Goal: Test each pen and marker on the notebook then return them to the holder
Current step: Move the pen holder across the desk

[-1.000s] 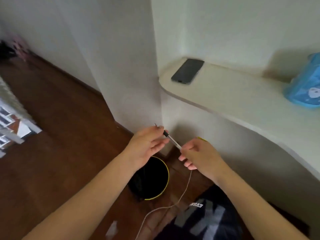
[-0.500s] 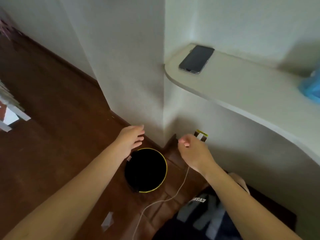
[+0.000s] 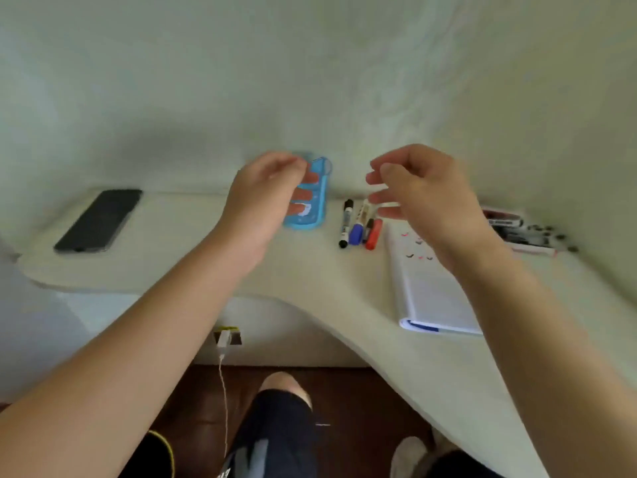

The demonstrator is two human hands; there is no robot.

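Observation:
Both my hands hover over the white desk (image 3: 193, 267) and hold nothing. My left hand (image 3: 265, 194) hangs with loosely curled fingers just in front of the blue holder (image 3: 315, 212), which stands near the wall. My right hand (image 3: 420, 191) is relaxed above the markers and the open notebook (image 3: 431, 294). Between the holder and the notebook lie a black marker (image 3: 345, 224), a blue-capped marker (image 3: 356, 231) and a red-capped marker (image 3: 374, 233). Small ink marks show at the top of the notebook page.
A dark phone (image 3: 100, 219) lies at the desk's left end. More markers and a box (image 3: 517, 231) sit at the right by the wall. Below the desk are a charger cable (image 3: 224, 391), a black bin with a yellow rim (image 3: 162, 453) and my legs.
The view swung from the floor bin up to the desk. The pen held between both hands a second ago is gone, and both hands rose from over the bin to above the desk.

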